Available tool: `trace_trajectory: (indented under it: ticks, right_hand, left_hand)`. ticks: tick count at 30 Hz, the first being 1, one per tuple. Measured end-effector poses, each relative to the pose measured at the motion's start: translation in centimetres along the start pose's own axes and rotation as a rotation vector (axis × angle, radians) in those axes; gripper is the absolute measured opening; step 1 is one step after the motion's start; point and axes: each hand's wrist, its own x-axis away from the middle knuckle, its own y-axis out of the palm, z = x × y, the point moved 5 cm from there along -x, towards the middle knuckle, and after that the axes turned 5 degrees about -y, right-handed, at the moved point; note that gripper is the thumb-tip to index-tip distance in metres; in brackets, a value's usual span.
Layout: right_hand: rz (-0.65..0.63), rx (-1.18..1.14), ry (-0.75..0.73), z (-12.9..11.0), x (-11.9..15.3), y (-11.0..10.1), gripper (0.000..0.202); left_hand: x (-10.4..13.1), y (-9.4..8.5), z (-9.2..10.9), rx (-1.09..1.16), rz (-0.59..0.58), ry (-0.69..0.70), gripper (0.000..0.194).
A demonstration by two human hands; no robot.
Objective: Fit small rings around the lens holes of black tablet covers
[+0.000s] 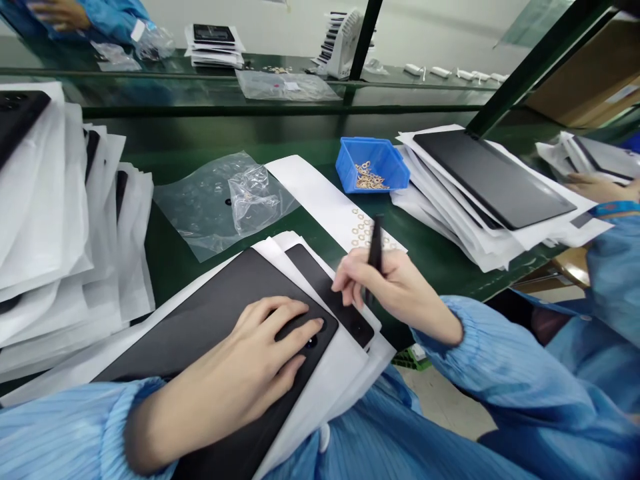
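Observation:
My left hand (255, 353) lies flat with its fingers stretched over a black tablet back cover (210, 307). The fingertips rest by the camera opening at the cover's corner. Beneath that cover, white sheets and another dark panel (320, 280) stick out. My right hand (385, 280) is closed around black tweezers (376, 243), slightly blurred and held upright above the panel's edge; their lower tips are hard to make out. Just beyond the right hand, several small tan rings (357, 230) lie on a white paper strip (315, 187).
A blue bin (370, 163) holds more rings. Stacks of interleaved covers stand at left (45, 220) and right (495, 180). A clear plastic bag (225, 200) lies on the green bench. Co-workers' hands show at the right edge (605, 190) and the upper left (63, 15).

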Motion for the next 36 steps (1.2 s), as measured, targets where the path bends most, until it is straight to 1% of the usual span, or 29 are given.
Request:
trace_trajectory:
  ticks: [1,2,4,5,9,11,16,20,25,31,36]
  right_hand:
    - [0.077,-0.038,-0.012,0.1,0.4,-0.3,0.049]
    - [0.124,-0.069,-0.013,0.2,0.8,-0.3,0.053]
    - [0.140,-0.110,0.000,0.5,1.7,0.2,0.053]
    - [0.137,-0.126,0.003,0.7,2.1,0.6,0.048]
    - [0.151,-0.152,-0.001,1.4,3.1,1.9,0.017]
    - [0.165,-0.170,0.015,1.7,3.2,2.3,0.010]
    - [0.222,-0.163,-0.061,1.4,2.7,2.6,0.011]
    - [0.236,-0.097,-0.078,1.2,2.7,2.9,0.012]
    - [0.291,-0.016,-0.110,1.5,3.1,3.0,0.013]
    - [0.226,0.045,-0.070,0.8,2.8,2.7,0.014]
    - [0.154,0.018,-0.100,0.6,2.1,2.5,0.013]
  left_hand:
    - [0.0,0.0,0.1,-0.020,-0.002,0.012,0.034]
    - [0.0,0.1,0.1,-0.032,0.000,0.020,0.035]
    - [0.0,0.1,0.1,-0.040,0.008,0.027,0.036]
    - [0.0,0.1,0.1,-0.038,0.011,0.027,0.037]
    - [0.0,0.2,0.1,-0.014,0.008,0.027,0.038]
    - [-0.1,0.2,0.2,-0.003,0.014,0.028,0.038]
    - [-0.2,0.1,0.2,0.015,0.004,0.012,0.034]
    - [-0.1,-0.1,0.3,0.028,-0.001,0.012,0.033]
    - [-0.2,-0.1,0.4,0.024,-0.010,0.016,0.033]
    - [-0.3,-0.1,0.4,0.017,-0.006,0.018,0.033]
    - [-0.2,0.1,0.3,0.032,0.002,0.012,0.033]
